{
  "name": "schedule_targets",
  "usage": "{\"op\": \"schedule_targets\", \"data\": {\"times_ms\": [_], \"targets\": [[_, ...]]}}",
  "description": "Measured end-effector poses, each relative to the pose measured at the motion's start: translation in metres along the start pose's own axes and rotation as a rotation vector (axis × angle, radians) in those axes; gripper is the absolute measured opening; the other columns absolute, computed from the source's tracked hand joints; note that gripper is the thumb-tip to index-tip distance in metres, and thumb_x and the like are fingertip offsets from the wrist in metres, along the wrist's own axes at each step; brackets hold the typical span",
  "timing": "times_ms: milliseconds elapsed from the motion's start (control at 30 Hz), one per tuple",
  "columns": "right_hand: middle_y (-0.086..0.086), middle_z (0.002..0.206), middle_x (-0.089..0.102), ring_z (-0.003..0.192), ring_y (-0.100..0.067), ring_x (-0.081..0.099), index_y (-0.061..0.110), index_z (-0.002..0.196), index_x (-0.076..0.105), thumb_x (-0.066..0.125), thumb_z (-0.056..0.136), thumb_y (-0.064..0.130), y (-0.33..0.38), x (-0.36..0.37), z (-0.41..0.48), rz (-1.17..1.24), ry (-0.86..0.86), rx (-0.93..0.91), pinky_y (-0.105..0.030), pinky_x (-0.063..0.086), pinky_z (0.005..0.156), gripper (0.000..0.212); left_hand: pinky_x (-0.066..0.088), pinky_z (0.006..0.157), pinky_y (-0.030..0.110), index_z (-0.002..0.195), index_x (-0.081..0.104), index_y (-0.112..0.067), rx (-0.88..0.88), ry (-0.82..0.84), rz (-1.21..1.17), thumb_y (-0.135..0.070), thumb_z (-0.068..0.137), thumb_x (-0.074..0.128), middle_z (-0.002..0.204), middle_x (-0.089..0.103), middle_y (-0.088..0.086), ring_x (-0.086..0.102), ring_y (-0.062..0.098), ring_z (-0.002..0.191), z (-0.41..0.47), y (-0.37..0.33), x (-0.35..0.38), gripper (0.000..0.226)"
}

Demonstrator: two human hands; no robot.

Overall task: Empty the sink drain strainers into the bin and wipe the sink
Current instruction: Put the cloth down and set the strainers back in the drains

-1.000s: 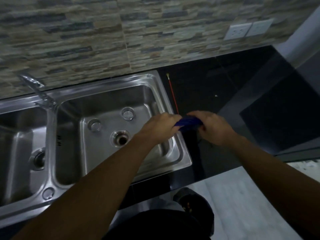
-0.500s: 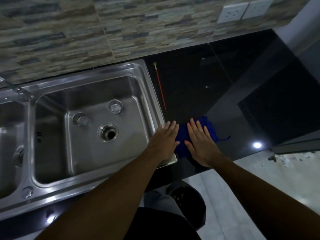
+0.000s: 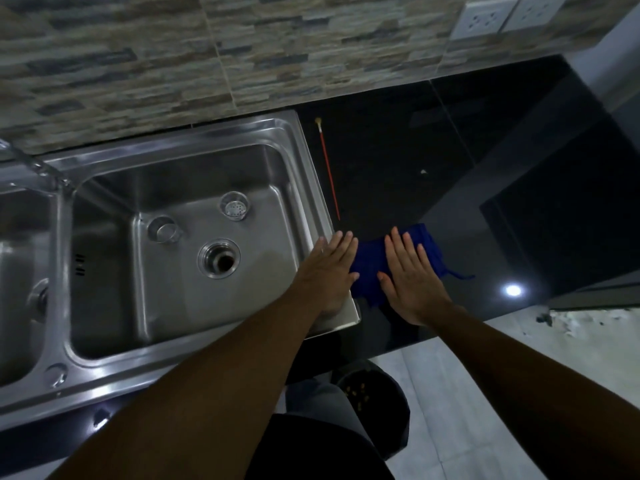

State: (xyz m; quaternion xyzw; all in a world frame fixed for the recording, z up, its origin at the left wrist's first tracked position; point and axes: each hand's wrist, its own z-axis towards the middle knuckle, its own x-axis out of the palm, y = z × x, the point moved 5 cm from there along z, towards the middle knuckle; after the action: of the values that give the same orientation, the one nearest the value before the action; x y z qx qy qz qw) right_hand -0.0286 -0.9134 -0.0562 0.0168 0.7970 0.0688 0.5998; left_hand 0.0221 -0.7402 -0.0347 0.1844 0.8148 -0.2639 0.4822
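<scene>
A steel double sink (image 3: 304, 174) fills the left half of the view. Two drain strainers stand on the floor of its right basin: one with holes (image 3: 234, 205) near the back, another (image 3: 163, 229) to its left. The open drain (image 3: 219, 259) lies between them and me. A blue cloth (image 3: 372, 263) lies flat on the black counter just right of the sink. My left hand (image 3: 329, 271) rests flat on the sink's right rim and the cloth's left edge, fingers straight. My right hand (image 3: 408, 275) presses flat on the cloth.
A thin red stick (image 3: 329, 171) lies on the black counter (image 3: 485, 168) beside the sink. A dark bin (image 3: 374, 396) with bits inside stands on the floor below the counter edge. The tap (image 3: 34, 164) is at the far left. Wall sockets (image 3: 485, 19) sit at the upper right.
One second ago both hands gripped the bunched cloth between them. They then laid it on the counter and flattened out on it. The camera has shifted right.
</scene>
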Motion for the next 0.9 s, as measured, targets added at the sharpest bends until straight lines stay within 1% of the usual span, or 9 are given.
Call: {"op": "schedule_targets", "data": {"times_ms": [133, 233, 367, 500, 567, 667, 767, 833, 900], "targets": [[-0.005, 0.166, -0.012, 0.153, -0.017, -0.010, 0.012, 0.158, -0.005, 0.020, 0.104, 0.047, 0.029, -0.011, 0.000, 0.053, -0.054, -0.037, -0.034, -0.005, 0.123, 0.069, 0.001, 0.128, 0.042, 0.160, 0.006, -0.011, -0.072, -0.113, -0.060, -0.041, 0.106, 0.026, 0.170, 0.002, 0.006, -0.002, 0.020, 0.157, -0.023, 0.039, 0.000, 0.066], [-0.005, 0.166, -0.012, 0.153, -0.016, -0.011, 0.012, 0.158, -0.003, 0.018, 0.106, 0.043, 0.078, -0.016, 0.010, 0.109, -0.060, -0.115, -0.032, -0.007, 0.123, 0.065, 0.003, 0.128, 0.044, 0.160, 0.006, -0.010, -0.145, -0.124, -0.059, -0.038, 0.105, 0.025, 0.170, 0.003, 0.007, 0.001, 0.022, 0.158, -0.047, 0.079, 0.000, 0.064], [-0.007, 0.166, -0.014, 0.153, -0.018, -0.013, 0.009, 0.158, -0.004, 0.017, 0.105, 0.040, 0.147, -0.013, 0.033, 0.117, -0.018, -0.190, -0.036, -0.005, 0.125, 0.065, 0.006, 0.128, 0.044, 0.160, 0.008, -0.009, -0.227, -0.129, -0.041, -0.037, 0.107, 0.025, 0.170, 0.004, 0.008, 0.003, 0.023, 0.158, -0.083, 0.133, -0.006, 0.063], [-0.009, 0.166, -0.010, 0.154, -0.019, -0.010, 0.007, 0.158, -0.006, 0.029, 0.105, 0.031, 0.206, -0.004, 0.057, 0.147, 0.063, -0.235, -0.036, -0.001, 0.126, 0.068, 0.006, 0.128, 0.043, 0.160, 0.010, -0.010, -0.311, -0.137, -0.084, -0.034, 0.108, 0.023, 0.170, 0.006, 0.008, 0.003, 0.023, 0.158, -0.124, 0.189, -0.015, 0.060], [-0.012, 0.166, -0.010, 0.154, -0.024, -0.008, 0.004, 0.157, -0.008, 0.034, 0.103, 0.026, 0.231, 0.001, 0.068, 0.128, 0.111, -0.238, -0.038, 0.002, 0.126, 0.072, 0.007, 0.128, 0.044, 0.160, 0.012, -0.009, -0.354, -0.137, -0.060, -0.031, 0.108, 0.025, 0.169, 0.008, 0.009, 0.006, 0.025, 0.157, -0.144, 0.219, -0.016, 0.058], [-0.016, 0.166, -0.007, 0.154, -0.028, -0.005, 0.002, 0.157, -0.007, 0.037, 0.101, 0.024, 0.266, 0.012, 0.077, 0.141, 0.168, -0.219, -0.040, 0.005, 0.126, 0.075, 0.008, 0.127, 0.044, 0.160, 0.013, -0.010, -0.416, -0.136, -0.060, -0.031, 0.106, 0.029, 0.169, 0.011, 0.009, 0.010, 0.025, 0.157, -0.173, 0.264, -0.012, 0.059], [-0.017, 0.166, -0.006, 0.154, -0.029, -0.004, 0.002, 0.157, -0.006, 0.038, 0.100, 0.022, 0.296, 0.027, 0.079, 0.147, 0.199, -0.212, -0.039, 0.003, 0.125, 0.075, 0.009, 0.127, 0.043, 0.159, 0.017, -0.011, -0.452, -0.162, -0.081, -0.031, 0.105, 0.032, 0.168, 0.016, 0.009, 0.012, 0.024, 0.156, -0.199, 0.306, -0.007, 0.059], [-0.018, 0.166, -0.007, 0.154, -0.030, -0.005, 0.001, 0.157, -0.006, 0.041, 0.099, 0.020, 0.311, 0.034, 0.083, 0.144, 0.206, -0.214, -0.038, 0.002, 0.124, 0.077, 0.008, 0.127, 0.043, 0.159, 0.018, -0.010, -0.469, -0.160, -0.114, -0.029, 0.105, 0.033, 0.168, 0.015, 0.009, 0.009, 0.026, 0.157, -0.214, 0.333, -0.002, 0.059], [-0.017, 0.165, -0.010, 0.154, -0.030, -0.006, 0.001, 0.157, -0.007, 0.046, 0.098, 0.020, 0.323, 0.041, 0.091, 0.145, 0.233, -0.209, -0.038, 0.001, 0.124, 0.081, 0.006, 0.128, 0.043, 0.160, 0.015, -0.007, -0.493, -0.161, -0.143, -0.026, 0.106, 0.033, 0.169, 0.009, 0.011, 0.004, 0.026, 0.157, -0.225, 0.358, 0.003, 0.059]]}}
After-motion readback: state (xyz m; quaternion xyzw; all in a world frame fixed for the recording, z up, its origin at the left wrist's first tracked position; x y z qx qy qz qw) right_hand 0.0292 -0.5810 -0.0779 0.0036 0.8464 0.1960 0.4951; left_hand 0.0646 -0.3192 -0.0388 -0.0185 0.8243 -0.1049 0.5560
